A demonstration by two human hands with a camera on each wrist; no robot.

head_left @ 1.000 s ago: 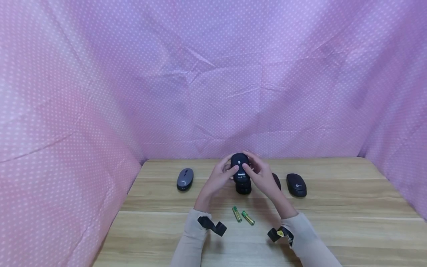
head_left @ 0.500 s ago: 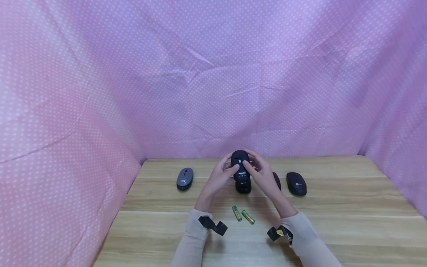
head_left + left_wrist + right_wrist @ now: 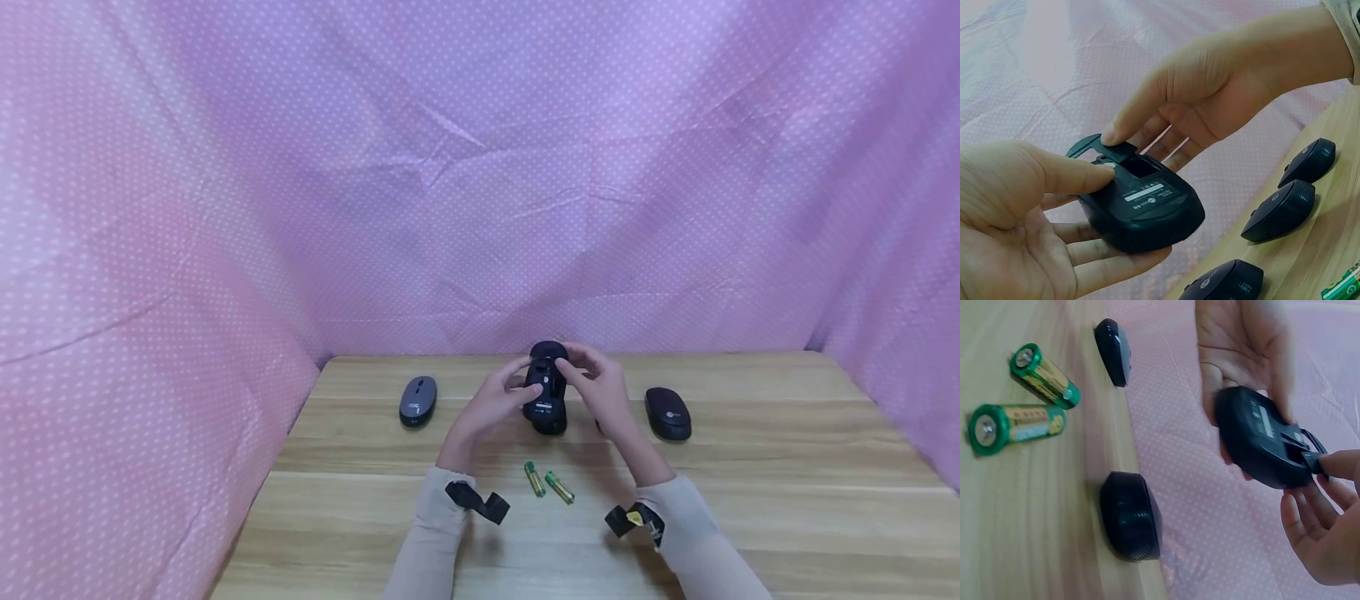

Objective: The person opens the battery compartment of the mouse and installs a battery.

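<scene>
My left hand (image 3: pixel 491 404) grips an upturned black computer mouse (image 3: pixel 1147 212), its thumb pressed on the labelled underside. The battery compartment (image 3: pixel 1140 166) of this mouse lies uncovered, a dark slot with no battery showing in it. Between thumb and fingers, my right hand (image 3: pixel 600 392) pinches the black battery cover (image 3: pixel 1102 147) at the far end of the mouse, overlapping the slot's edge in the left wrist view. Two green-and-gold batteries (image 3: pixel 534 479) lie side by side on the table, nearer the body than both hands.
A grey mouse (image 3: pixel 417 402) lies on the wooden table (image 3: pixel 337 517) to the left, a black mouse (image 3: pixel 667 414) to the right. Another black mouse (image 3: pixel 1279 212) sits between, mostly behind the right hand in the head view. Pink dotted cloth (image 3: pixel 480 208) hangs beyond the table.
The battery cover has come away from its slot, baring the compartment. My right hand has shifted slightly right with it, while the mouse has tilted and lowered a little. The batteries have stayed put.
</scene>
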